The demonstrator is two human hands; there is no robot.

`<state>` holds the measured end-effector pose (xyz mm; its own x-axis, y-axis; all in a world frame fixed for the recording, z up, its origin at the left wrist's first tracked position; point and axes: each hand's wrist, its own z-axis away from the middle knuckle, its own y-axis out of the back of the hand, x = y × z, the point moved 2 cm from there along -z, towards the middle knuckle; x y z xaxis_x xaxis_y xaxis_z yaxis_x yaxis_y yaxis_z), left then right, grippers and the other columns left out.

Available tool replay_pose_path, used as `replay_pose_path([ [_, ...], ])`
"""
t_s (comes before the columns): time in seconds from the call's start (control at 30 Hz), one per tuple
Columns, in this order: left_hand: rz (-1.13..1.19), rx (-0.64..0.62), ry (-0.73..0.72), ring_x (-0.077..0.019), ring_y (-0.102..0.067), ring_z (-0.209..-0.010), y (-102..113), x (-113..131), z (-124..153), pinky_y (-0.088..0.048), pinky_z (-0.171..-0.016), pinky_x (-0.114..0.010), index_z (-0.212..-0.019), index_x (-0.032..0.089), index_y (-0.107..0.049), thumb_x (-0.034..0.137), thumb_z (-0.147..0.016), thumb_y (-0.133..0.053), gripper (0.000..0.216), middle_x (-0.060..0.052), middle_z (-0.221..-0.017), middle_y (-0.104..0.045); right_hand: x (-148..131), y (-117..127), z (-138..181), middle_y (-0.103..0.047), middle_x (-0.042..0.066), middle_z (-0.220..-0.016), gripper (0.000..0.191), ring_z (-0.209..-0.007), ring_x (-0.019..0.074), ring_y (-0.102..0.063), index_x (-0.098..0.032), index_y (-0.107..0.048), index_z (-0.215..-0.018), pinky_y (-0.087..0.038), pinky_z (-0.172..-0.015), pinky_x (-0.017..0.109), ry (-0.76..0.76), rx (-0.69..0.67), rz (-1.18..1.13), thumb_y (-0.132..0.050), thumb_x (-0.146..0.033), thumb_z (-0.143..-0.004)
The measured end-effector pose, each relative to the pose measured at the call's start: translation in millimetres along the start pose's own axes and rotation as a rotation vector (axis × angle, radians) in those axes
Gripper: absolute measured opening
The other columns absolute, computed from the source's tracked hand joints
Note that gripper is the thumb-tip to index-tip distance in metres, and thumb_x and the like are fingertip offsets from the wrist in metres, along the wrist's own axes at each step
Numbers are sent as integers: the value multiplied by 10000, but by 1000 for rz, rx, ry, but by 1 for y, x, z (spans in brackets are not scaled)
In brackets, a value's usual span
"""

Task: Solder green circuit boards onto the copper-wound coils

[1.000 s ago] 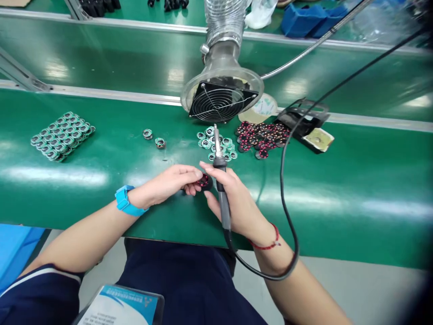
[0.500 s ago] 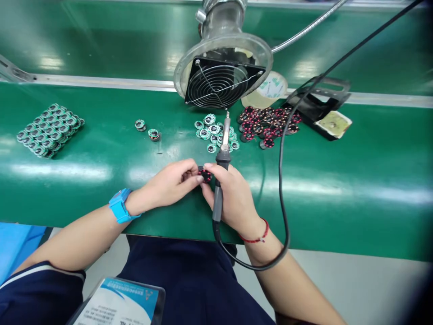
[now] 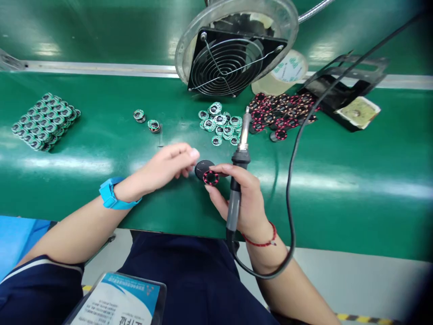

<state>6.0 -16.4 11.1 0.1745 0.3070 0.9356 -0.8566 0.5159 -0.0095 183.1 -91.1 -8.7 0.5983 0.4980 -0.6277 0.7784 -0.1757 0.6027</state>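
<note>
My right hand (image 3: 240, 198) grips a soldering iron (image 3: 238, 174), its tip pointing away toward a pile of small green boards (image 3: 221, 124). The same hand pinches a red-and-black coil ring (image 3: 211, 177) between thumb and forefinger. A black round disc (image 3: 202, 167) lies on the green table (image 3: 338, 180) just behind the ring. My left hand (image 3: 167, 168), with a blue wristband, hovers beside the disc with its fingers loosely curled and nothing in them.
A fume extractor fan (image 3: 233, 58) stands behind the work spot. A heap of red coil rings (image 3: 280, 115) lies at its right, next to a tape roll (image 3: 282, 74) and a black iron stand (image 3: 341, 88). Stacked green parts (image 3: 42, 121) sit far left; two single parts (image 3: 146, 121) lie between. The iron's cable (image 3: 291, 180) loops right.
My left hand let go of the coil ring and drew back a little. My right hand now holds the ring alone, apart from the black disc. The camera moved closer.
</note>
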Motion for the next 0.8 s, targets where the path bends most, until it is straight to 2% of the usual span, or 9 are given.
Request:
replay_pose_path([
  [0.07,-72,-105,0,-73,-456,-596,-9,-3,2,-365,-557,-213,-748,162,-545,427,-831,-617,287,36,-656,-515,0,-1,-1,-719,62,-1118,513,-967,232,-726,-312,-409,-1318,-614,-781,411,9,-18,32,-640,-191,-877],
  [0.1,-93,-111,-8,-72,-427,-597,-13,-5,4,-349,-556,-215,-736,165,-526,400,-826,-619,268,42,-648,-490,-1,-1,-1,-719,61,-1122,492,-967,234,-723,-313,-418,-1307,-611,-764,407,6,-33,53,-632,-188,-882],
  [0.23,-133,-41,-54,-71,-370,-588,-17,-5,8,-297,-533,-220,-711,170,-504,312,-833,-588,204,53,-630,-428,-1,-2,-1,-719,58,-1105,467,-955,237,-715,-311,-436,-1290,-604,-750,403,-13,-14,97,-632,-193,-883],
  [0.33,-114,46,-61,-73,-409,-582,-13,-1,8,-330,-542,-223,-726,171,-522,313,-847,-591,198,46,-630,-466,1,-1,0,-707,63,-1116,554,-955,230,-715,-322,-391,-1344,-610,-800,418,-39,56,99,-655,-192,-875],
  [0.43,-85,106,-81,-77,-460,-606,-10,2,7,-376,-569,-220,-770,174,-524,319,-845,-600,180,34,-667,-519,1,-2,0,-713,58,-1115,533,-954,227,-718,-321,-403,-1333,-612,-801,411,-36,33,76,-649,-191,-878],
  [0.6,-96,-7,-110,-62,-396,-560,-15,-4,4,-324,-510,-205,-735,174,-508,310,-828,-616,196,52,-628,-462,-1,-6,-2,-730,52,-1119,441,-940,229,-725,-304,-474,-1261,-613,-738,391,-20,-80,88,-634,-161,-875],
  [0.67,-125,31,-128,-59,-387,-550,-14,-4,4,-311,-501,-204,-712,174,-505,269,-828,-599,177,54,-616,-453,-1,-6,-2,-732,50,-1118,455,-946,225,-725,-305,-479,-1270,-616,-752,388,-18,-65,88,-637,-154,-871],
  [0.8,-95,219,-128,-69,-444,-566,-6,0,3,-359,-537,-211,-726,178,-506,252,-833,-597,159,42,-621,-504,3,-4,0,-728,53,-1106,602,-939,219,-725,-318,-434,-1368,-620,-780,387,14,88,64,-675,-148,-843],
])
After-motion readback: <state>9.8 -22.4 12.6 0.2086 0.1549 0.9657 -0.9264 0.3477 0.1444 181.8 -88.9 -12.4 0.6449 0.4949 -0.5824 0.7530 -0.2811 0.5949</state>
